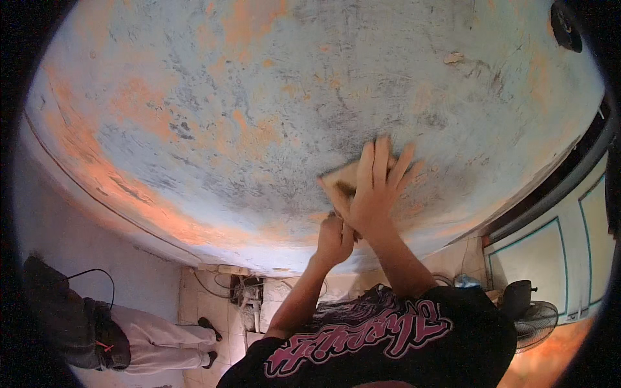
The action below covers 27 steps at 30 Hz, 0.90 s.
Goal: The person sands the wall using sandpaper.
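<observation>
A flat, pale, board-like hand tool [338, 180] lies tilted against a large patchy wall surface [271, 97] of grey-blue and orange. My right hand [381, 182] is laid over the tool's right part, its fingers spread and pointing up the wall. Just below, my left hand [335, 240] is closed in a fist at the tool's lower end, which it mostly covers. The exact kind of tool cannot be told. Dark scuffs and rough marks cover the wall around both hands.
Another person [140, 339] stands at the lower left. Cables and a pipe fitting [252, 296] are near the tiled floor. A black fan [531, 320] stands at the lower right, beside a pale panelled door [533, 262]. A dark round fixture [565, 26] is at the upper right.
</observation>
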Tool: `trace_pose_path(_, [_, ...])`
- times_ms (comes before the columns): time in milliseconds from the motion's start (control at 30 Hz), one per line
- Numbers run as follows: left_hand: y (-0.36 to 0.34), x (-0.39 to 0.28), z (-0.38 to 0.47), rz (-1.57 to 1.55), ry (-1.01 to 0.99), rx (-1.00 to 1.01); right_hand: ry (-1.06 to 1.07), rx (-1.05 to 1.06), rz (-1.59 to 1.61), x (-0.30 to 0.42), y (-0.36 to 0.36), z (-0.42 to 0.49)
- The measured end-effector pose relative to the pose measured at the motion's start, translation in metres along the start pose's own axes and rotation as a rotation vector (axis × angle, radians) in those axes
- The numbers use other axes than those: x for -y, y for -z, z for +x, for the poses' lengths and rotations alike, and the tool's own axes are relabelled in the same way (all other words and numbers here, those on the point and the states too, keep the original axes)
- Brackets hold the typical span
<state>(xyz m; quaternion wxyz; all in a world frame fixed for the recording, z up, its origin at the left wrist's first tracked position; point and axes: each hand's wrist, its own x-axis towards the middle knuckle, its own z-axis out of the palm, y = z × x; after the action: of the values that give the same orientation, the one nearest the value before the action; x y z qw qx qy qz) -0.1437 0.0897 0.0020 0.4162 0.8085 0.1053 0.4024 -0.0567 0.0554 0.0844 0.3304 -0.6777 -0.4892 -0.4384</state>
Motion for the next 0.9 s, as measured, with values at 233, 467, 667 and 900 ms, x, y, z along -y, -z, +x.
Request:
trace_pose_path(233, [-0.004,-0.006,-0.002,0.017,0.057,0.026,-0.009,-0.01,-0.134,-0.002,0.004,-0.005])
trace_pose_path(467, [-0.002,-0.003,0.008,0.299,-0.06,0.012,-0.045,-0.141,-0.065,-0.009,0.013,0.028])
trace_pose_path(667, [-0.038,0.04,-0.036,0.264,0.068,0.132,0.079,0.097,-0.217,-0.013,-0.014,-0.061])
trace_pose_path(900, [-0.003,-0.001,-0.001,0.275,-0.153,0.011,-0.087,-0.051,-0.084,-0.005,0.01,0.018])
